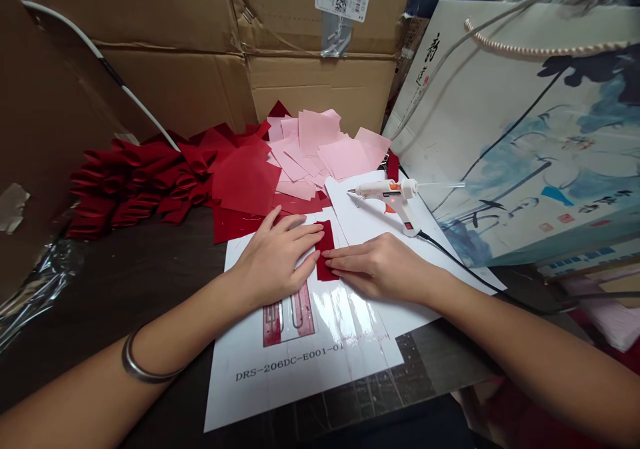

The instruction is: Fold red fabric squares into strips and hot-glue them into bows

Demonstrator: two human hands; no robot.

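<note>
A small dark red folded piece (326, 252), paper or cloth, lies on the printed white sheet (280, 392) in front of me. My left hand (275, 255) rests flat on the sheet, fingers stretched out, with its fingertips touching the piece's left edge. From the other side, my right hand (383, 265) has its thumb and fingers pressed together at the piece's right edge. Beyond the right hand, a white glue gun (393, 195) lies on its side, an orange light showing and a clear glue stick in its back.
Pink squares (320, 142) and red squares (247, 179) are piled at the back. Many folded red pieces (140, 175) are heaped at left. Cardboard boxes (320, 82) wall the back; a painted paper bag (525, 135) leans at right. The glue gun's black cord (465, 269) trails right.
</note>
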